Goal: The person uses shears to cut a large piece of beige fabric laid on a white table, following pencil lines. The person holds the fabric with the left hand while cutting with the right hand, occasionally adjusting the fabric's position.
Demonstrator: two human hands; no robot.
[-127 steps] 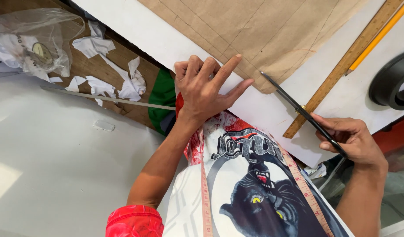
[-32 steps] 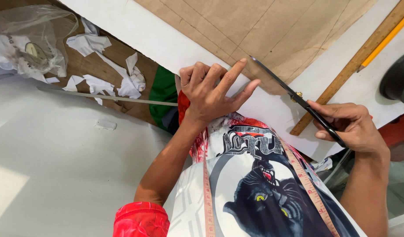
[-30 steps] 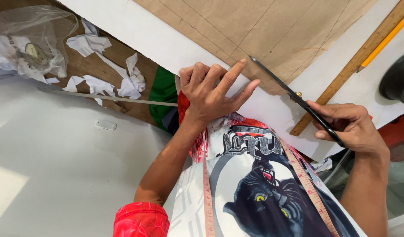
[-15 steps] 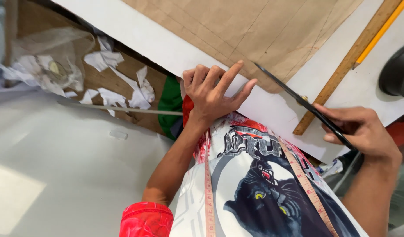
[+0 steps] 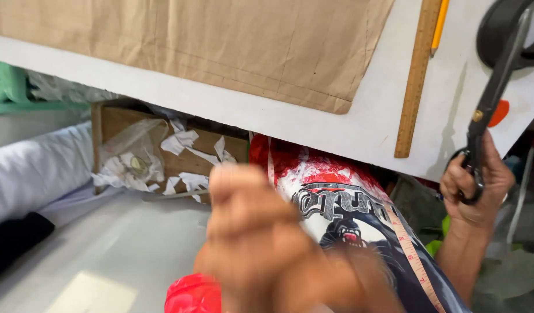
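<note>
Black scissors [image 5: 491, 87], blades seemingly closed, upright.

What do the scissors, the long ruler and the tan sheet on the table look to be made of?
Scissors in the right hand: dark metal, dull finish, brass-coloured pivot. Ruler: probably wood, matte yellow-brown with fine marks along its edge. Tan sheet: brown paper, judging by sharp creases and faint drawn lines.

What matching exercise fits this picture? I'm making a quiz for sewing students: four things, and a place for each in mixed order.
Things:
1. scissors
2. wooden ruler
3. brown paper
4. paper scraps

Places:
A. in the cardboard box under the table
B. spread flat across the white table top
C. held up in the right hand
D. lying on the table beside the paper's right edge

Pairs: 1-C, 2-D, 3-B, 4-A
</note>
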